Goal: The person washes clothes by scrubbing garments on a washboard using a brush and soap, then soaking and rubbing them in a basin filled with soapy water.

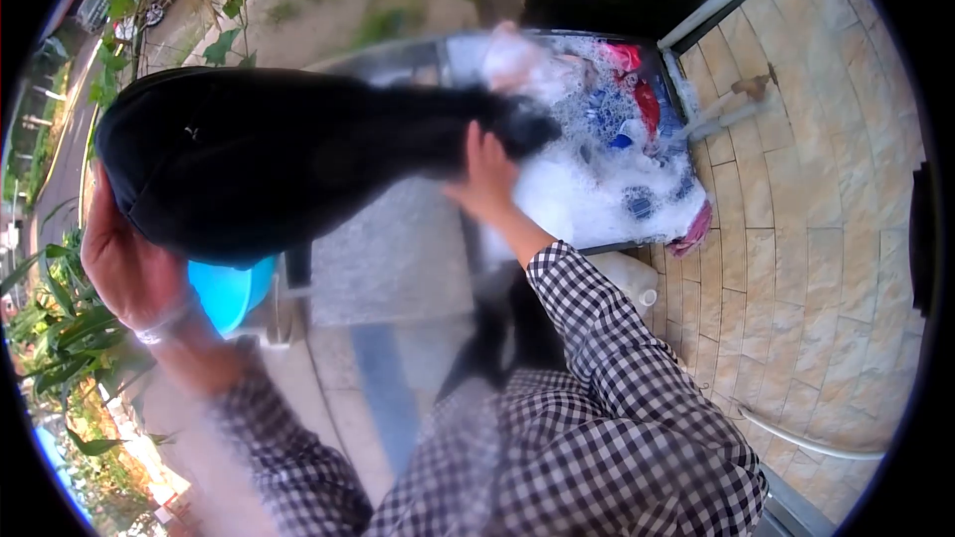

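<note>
A long black cloth point(269, 159) stretches from the left side to the sudsy sink at centre right. My left hand point(129, 259) holds its wide left end from below, fingers partly hidden behind it. Near the narrow, blurred right end, my right hand point(489, 177) touches the cloth's lower edge with fingers apart. White foam, blue cloth and red cloth point(647, 104) fill the sink point(665, 70). A dark pink cloth point(693, 231) hangs over the sink's lower right corner.
A turquoise basin point(234, 290) sits below the black cloth. Beneath the sink is a white bottle point(632, 276). A tiled wall point(796, 199) stands on the right, with a white hose point(806, 446) low against it. Green plants point(80, 328) grow at the left.
</note>
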{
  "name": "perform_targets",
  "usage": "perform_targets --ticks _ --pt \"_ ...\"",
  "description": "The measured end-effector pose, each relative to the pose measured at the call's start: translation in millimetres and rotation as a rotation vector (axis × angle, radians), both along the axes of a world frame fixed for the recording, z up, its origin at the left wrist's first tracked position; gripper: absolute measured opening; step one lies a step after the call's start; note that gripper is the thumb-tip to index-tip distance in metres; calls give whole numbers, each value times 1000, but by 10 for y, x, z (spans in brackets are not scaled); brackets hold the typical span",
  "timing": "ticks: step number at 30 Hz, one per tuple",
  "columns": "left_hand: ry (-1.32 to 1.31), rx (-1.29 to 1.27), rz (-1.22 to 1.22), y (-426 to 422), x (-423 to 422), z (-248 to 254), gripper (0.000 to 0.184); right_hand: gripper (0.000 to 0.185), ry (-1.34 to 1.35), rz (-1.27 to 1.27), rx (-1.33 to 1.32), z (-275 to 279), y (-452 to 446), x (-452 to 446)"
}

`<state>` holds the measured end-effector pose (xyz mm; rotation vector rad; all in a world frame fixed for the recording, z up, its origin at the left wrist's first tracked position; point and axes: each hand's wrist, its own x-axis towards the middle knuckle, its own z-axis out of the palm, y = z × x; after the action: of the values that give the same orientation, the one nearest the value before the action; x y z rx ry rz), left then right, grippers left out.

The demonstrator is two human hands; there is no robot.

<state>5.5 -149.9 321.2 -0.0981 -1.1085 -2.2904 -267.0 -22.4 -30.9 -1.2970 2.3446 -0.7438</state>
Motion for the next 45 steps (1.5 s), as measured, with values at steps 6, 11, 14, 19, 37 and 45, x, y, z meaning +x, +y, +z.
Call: perform_targets --ticks 6,11,14,19,37,45 --pt "-49 -47 241 104 1185 463 46 114 -20 124 -98 217 -379 702" --pt "-310 -170 808 421 1511 606 46 62 -160 190 -175 193 -621 1078" --pt "-520 -23 1698 618 1545 462 43 38 -484 170 -303 411 -638 1127" --pt "-1056 -635 1583 623 2806 -274 40 31 -762 213 -553 1295 -696 1068" --pt "-242 698 970 1897 951 -3554 26 47 21 340 -93 -256 -2197 -874" --pt "-626 879 1185 1692 607 -2912 23 46 195 108 248 -939 -2849 -559"
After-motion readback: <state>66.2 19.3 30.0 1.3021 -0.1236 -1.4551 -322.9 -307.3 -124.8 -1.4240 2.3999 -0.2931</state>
